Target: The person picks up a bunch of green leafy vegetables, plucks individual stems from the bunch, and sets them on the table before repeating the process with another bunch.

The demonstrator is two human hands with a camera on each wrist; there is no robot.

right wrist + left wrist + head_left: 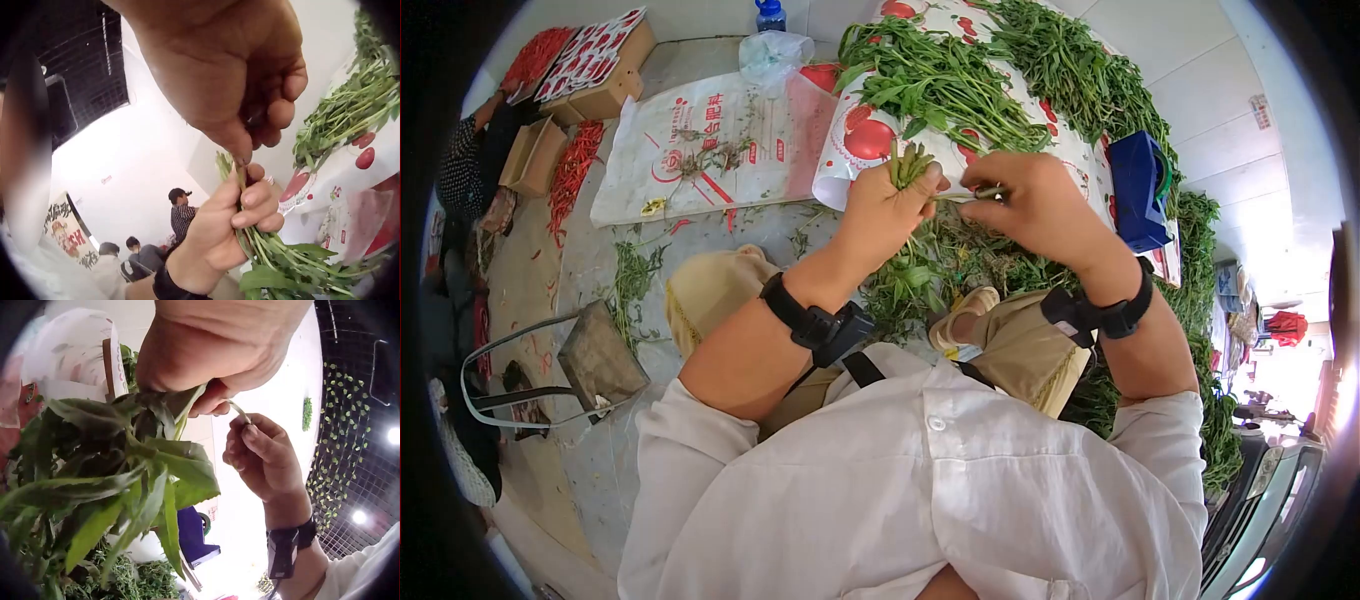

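Observation:
My left hand grips a bunch of leafy greens, its fingers wrapped round the stems. The cut stem ends stick up above the thumb, and the leaves hang below the fist. Close beside it, my right hand pinches a thin pale strand between thumb and fingertips. The strand runs across to the left fist; whether it is a stem or a tie I cannot tell. In the right wrist view, the right fingertips meet the bunch just above the left hand's fingers.
Piled greens lie on a cherry-print sheet ahead, with a blue tape dispenser-like holder to the right. A white printed sack lies left, near a bag with handles. Loose greens lie below my hands. Other people sit nearby.

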